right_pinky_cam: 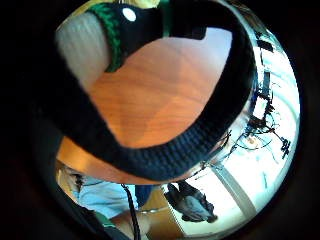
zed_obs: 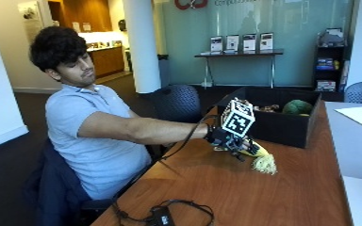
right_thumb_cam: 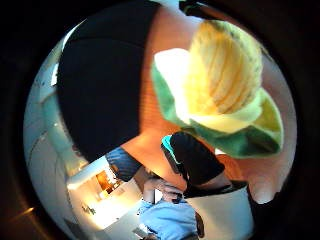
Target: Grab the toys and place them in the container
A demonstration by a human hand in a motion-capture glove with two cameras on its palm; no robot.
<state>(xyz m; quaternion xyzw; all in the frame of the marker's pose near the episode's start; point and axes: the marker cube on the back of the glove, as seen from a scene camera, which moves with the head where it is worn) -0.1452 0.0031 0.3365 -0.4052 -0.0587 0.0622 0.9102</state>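
Gripping a plush yellow corn-cob toy with green husk leaves [zed_obs: 258, 154], the black-gloved right hand [zed_obs: 226, 139] holds it just above the brown wooden table [zed_obs: 243, 188], near the black box container [zed_obs: 275, 120].

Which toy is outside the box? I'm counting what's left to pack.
The yellow corn toy in the gloved right hand, above the table; the green toy already lies inside the black container.

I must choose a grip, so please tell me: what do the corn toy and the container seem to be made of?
Corn toy: soft plush, it seems; fuzzy yellow ribs, green fabric husk. The right hand holds it above the table.
Container: black with matte, flat walls, perhaps fabric or cardboard; I cannot tell which.
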